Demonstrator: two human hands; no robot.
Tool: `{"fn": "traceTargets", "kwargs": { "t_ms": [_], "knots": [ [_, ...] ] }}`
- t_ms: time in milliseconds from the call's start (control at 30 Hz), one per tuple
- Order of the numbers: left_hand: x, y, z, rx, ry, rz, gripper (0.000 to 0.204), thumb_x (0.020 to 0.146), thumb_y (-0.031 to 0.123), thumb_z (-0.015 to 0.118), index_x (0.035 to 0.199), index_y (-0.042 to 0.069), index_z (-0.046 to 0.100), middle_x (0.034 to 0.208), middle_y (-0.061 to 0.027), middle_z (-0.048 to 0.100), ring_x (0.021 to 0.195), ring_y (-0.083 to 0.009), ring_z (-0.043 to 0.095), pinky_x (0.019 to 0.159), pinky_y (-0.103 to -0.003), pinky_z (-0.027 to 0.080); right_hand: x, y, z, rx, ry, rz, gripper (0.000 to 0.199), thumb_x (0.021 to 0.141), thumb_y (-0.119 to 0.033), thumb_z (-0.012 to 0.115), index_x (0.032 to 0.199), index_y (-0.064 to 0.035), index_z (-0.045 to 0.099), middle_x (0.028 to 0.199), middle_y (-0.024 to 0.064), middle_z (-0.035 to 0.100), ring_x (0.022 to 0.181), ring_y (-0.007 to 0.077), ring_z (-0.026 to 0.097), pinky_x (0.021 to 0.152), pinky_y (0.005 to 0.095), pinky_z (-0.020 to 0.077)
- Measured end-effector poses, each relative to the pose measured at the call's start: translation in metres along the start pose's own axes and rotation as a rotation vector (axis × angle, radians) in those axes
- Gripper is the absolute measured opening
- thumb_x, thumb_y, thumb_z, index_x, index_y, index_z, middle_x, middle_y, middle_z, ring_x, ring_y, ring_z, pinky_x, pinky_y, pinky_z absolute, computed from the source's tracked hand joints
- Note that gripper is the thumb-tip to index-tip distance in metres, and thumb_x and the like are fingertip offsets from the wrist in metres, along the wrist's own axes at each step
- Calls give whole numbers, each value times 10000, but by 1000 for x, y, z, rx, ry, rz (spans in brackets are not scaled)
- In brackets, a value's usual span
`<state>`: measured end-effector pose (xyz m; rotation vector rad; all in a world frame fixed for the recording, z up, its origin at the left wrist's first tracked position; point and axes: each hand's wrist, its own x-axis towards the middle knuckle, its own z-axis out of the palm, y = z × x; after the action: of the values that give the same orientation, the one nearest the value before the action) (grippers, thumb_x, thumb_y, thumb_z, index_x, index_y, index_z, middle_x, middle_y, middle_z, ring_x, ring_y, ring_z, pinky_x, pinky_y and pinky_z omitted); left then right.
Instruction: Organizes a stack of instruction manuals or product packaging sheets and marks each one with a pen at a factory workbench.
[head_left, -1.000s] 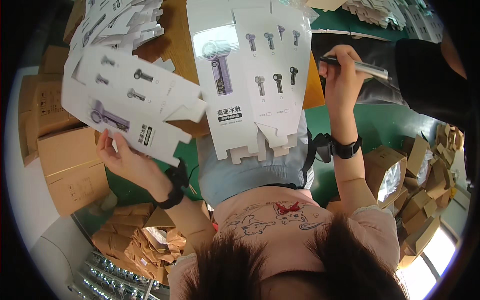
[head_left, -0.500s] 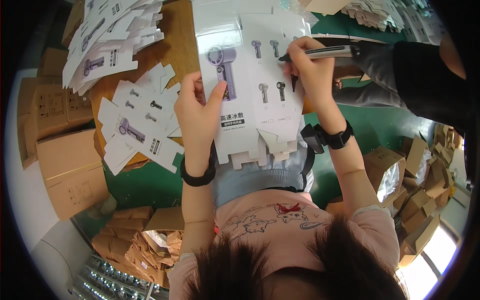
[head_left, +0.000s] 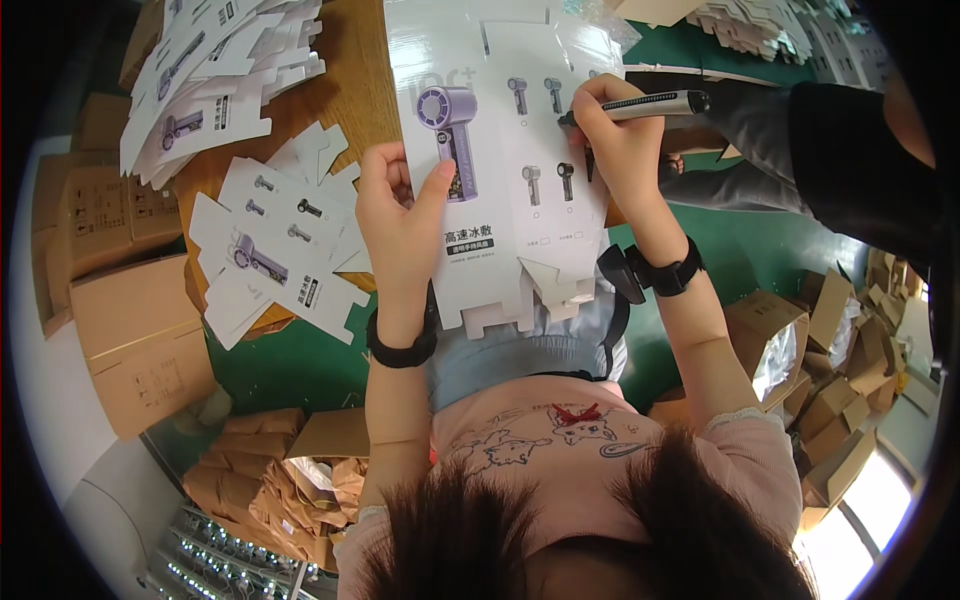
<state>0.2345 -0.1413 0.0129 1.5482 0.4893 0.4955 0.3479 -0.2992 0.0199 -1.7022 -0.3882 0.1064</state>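
A stack of flat white carton blanks (head_left: 490, 215) lies before me, its top one printed with a large purple handheld fan and several smaller fans. My left hand (head_left: 398, 220) grips the left edge, thumb on the printed face and fingers behind. In my right hand (head_left: 622, 145) is a marker pen (head_left: 655, 105) with a silver-grey and black barrel. Its dark tip points left, close to the small fan pictures at the upper right; whether it touches the card I cannot tell. A dark pointed shape shows below the right fingers, too unclear to name.
More printed blanks (head_left: 270, 240) lie fanned out on the wooden table (head_left: 352, 75) at left, with a taller pile (head_left: 215, 85) behind. Brown cartons (head_left: 140, 330) stand at left and open boxes (head_left: 765, 340) at right. Another person's grey-trousered legs (head_left: 740, 150) are at the right.
The top blank has shifted slightly right under my hands. My left hand has moved with it, and the pen has dipped a little beside the small fan pictures.
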Motion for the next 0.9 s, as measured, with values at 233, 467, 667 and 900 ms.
{"fn": "traceTargets", "kwargs": {
  "t_ms": [233,467,667,900],
  "knots": [
    [-1,-5,-3,10,20,4,222,754,81,622,884,4,460,719,-22,552,618,-48,439,561,-181,342,-36,-10,-13,215,11,-24,153,771,-85,528,651,9,516,572,15,519,477,67,486,439,185,358],
    [-3,-8,3,45,66,10,224,756,91,618,867,1,446,669,-20,527,588,-56,409,540,-191,331,-56,-9,-9,-121,-267,-239,146,690,-94,577,595,-5,510,546,61,516,454,114,475,435,242,358],
    [-1,-6,-3,199,45,-20,236,744,84,624,878,7,445,622,-8,495,547,-61,368,505,-209,316,-54,-5,-7,-213,-373,-436,114,663,-65,572,584,-11,510,527,68,504,454,138,475,433,239,355],
    [-22,38,-20,-15,146,29,267,775,63,604,982,14,442,743,-46,575,628,-67,488,566,-191,376,-49,7,-21,243,-129,-219,130,735,-97,534,649,-8,495,553,82,507,446,127,457,414,224,339]
  ]
}}
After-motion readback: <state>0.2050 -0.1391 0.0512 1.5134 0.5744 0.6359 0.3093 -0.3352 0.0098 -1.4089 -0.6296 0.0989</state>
